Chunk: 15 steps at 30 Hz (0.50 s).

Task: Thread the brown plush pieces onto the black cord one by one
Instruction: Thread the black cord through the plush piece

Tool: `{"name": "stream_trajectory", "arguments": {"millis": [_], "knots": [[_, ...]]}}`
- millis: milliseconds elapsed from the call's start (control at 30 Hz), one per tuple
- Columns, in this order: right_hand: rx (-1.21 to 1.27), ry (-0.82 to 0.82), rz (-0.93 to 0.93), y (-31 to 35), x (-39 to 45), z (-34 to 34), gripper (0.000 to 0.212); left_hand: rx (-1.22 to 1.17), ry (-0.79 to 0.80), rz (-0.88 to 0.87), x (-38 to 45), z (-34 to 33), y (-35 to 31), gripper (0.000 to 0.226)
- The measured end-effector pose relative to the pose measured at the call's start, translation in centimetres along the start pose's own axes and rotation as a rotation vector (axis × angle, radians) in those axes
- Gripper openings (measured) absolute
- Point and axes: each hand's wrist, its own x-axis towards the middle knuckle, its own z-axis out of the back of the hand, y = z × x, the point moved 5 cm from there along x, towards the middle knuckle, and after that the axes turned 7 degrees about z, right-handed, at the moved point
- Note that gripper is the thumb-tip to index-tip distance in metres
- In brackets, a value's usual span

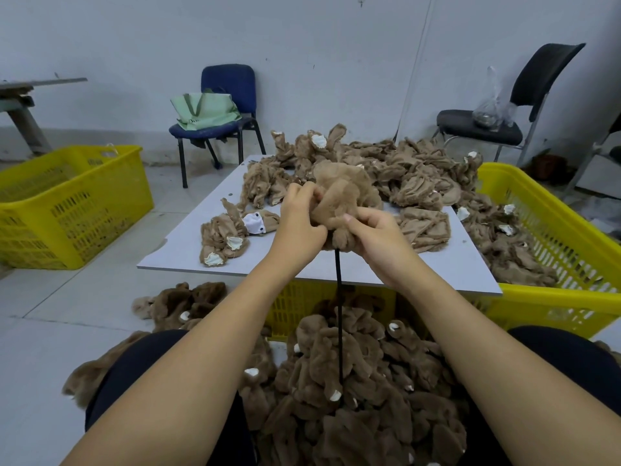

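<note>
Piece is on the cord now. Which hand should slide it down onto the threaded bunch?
Probably right. The right hand grips the plush piece low, beside where the black cord exits; the left hand pinches its upper edge.

Bunched brown plush piece (pixel 339 193) atop taut, vertical black cord (pixel 338 297)

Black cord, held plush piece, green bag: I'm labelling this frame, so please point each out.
black cord (pixel 338 297), head view, on the taut stretch below the hands
held plush piece (pixel 339 190), head view, on its upper fuzzy fold
green bag (pixel 205 111), head view, on its front panel
</note>
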Motion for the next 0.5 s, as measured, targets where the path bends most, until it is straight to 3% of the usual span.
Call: {"name": "stream_trajectory", "arguments": {"millis": [167, 333, 500], "knots": [[-0.106, -0.052, 0.150, 0.6, 0.3, 0.3, 0.024, -0.183, 0.089, 0.085, 0.4, -0.5, 0.1, 0.014], [-0.074, 0.034, 0.224, 1.4, 0.6, -0.2, 0.038, -0.112, 0.007, 0.018, 0.1, 0.3, -0.1, 0.026], [-0.102, 0.070, 0.239, 1.1, 0.4, -0.7, 0.031, 0.023, -0.081, -0.024, 0.4, 1.1, 0.0, 0.030]]}}
